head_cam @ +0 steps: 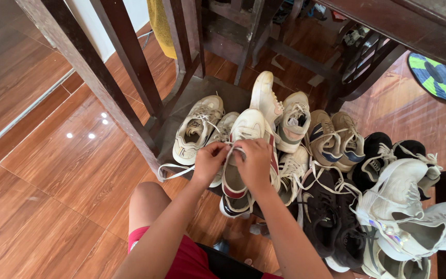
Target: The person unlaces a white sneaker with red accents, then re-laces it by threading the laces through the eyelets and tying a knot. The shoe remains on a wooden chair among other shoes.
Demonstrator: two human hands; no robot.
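Your left hand (208, 161) and right hand (255, 161) are both pinched on the white laces (232, 150) of the white, red-trimmed sneaker (243, 155) amid the shoe pile on the wooden floor (63, 170), apparently mid-lacing, which calls for steady tension.

Single head-worn view, looking steeply down, close above both hands (233, 163), shoes (331, 170) spreading beyond and rightward
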